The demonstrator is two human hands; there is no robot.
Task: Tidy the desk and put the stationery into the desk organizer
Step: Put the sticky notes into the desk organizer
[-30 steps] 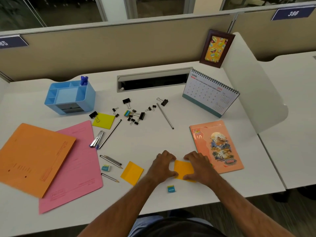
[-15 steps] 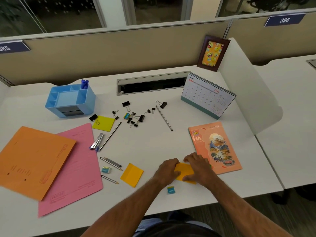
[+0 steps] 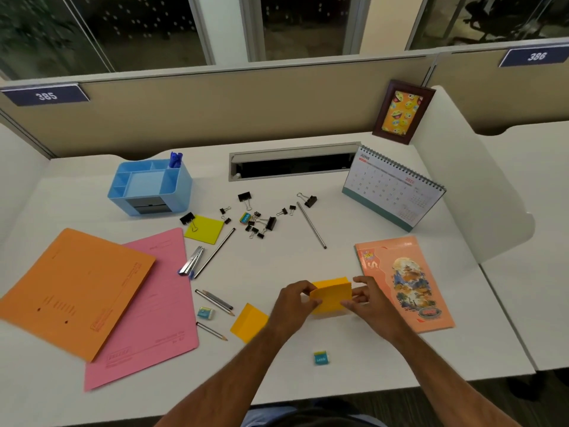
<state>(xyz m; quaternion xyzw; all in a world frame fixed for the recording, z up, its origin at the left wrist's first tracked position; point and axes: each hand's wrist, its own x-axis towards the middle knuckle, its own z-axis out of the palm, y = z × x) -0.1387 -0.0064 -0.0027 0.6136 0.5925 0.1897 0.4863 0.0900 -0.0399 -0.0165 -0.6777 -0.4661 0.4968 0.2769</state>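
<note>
left hand (image 3: pixel 292 306): pinches left edge of the orange sticky-note pad (image 3: pixel 332 295), fingers curled round it
right hand (image 3: pixel 371 298): pinches the pad's right edge, fingertips curled on it
orange sticky-note pad: held between both hands near the front of the desk (image 3: pixel 354 217), just left of the peach notebook (image 3: pixel 406 282); can't tell whether it's clear of the surface
second orange pad (image 3: pixel 248 322): flat on desk, just left of left wrist
yellow pad (image 3: pixel 203 229): near the organizer, binder clip (image 3: pixel 188 219) at its corner
organizer (image 3: pixel 151 188): light blue, back left, blue pen (image 3: pixel 175 159) standing in its rear right compartment
binder clips (image 3: pixel 260 221): scattered mid-desk, an eraser (image 3: pixel 245 217) among them
erasers: one (image 3: pixel 320 357) by front edge between the forearms, one (image 3: pixel 205 313) beside the pencils (image 3: pixel 215 302)
folders: orange folder (image 3: pixel 70 288) overlaps pink folder (image 3: pixel 154 303), left side
</note>
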